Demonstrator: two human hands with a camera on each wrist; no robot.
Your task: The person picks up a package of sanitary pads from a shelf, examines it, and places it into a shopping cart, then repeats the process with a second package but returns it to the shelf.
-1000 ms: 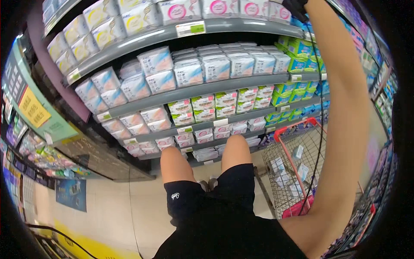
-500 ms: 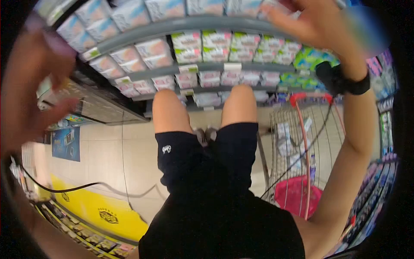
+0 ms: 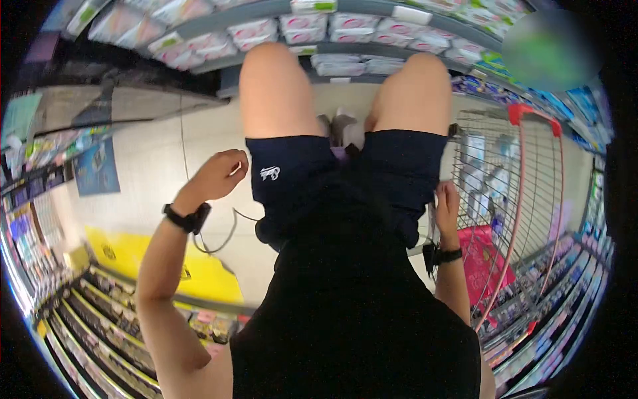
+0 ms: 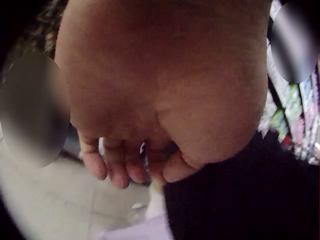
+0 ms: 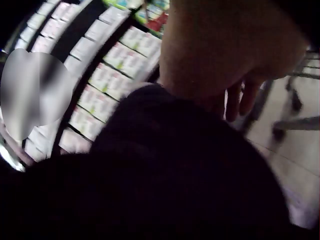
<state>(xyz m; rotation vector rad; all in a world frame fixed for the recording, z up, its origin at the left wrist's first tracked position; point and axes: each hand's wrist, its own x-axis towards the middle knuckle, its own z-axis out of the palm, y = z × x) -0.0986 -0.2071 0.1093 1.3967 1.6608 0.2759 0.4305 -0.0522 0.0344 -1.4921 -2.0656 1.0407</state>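
Note:
In the head view the left hand (image 3: 216, 176) hangs beside the left thigh, fingers loosely bent and holding nothing. The left wrist view shows its palm (image 4: 160, 90) with relaxed fingers above the floor, beside the dark shorts (image 4: 235, 200). On the other side, the right hand (image 3: 447, 205) hangs by the right hip, between the shorts (image 3: 412, 159) and the wire cart (image 3: 525, 199). In the right wrist view the right hand (image 5: 225, 60) is partly hidden by dark cloth, its visible fingers hanging loose. Nothing is seen in either hand.
Shelves of packs (image 3: 302, 28) run along the front. Several packs (image 3: 475, 149) and a pink item (image 3: 482, 259) lie in the cart at the right. Stocked racks (image 3: 109, 332) stand behind. A black cable (image 3: 229, 233) hangs near the left hip.
Both hands have come down from in front of the shelves to beside the body. The view has tilted lower, showing less of the shelves and more of the racks behind.

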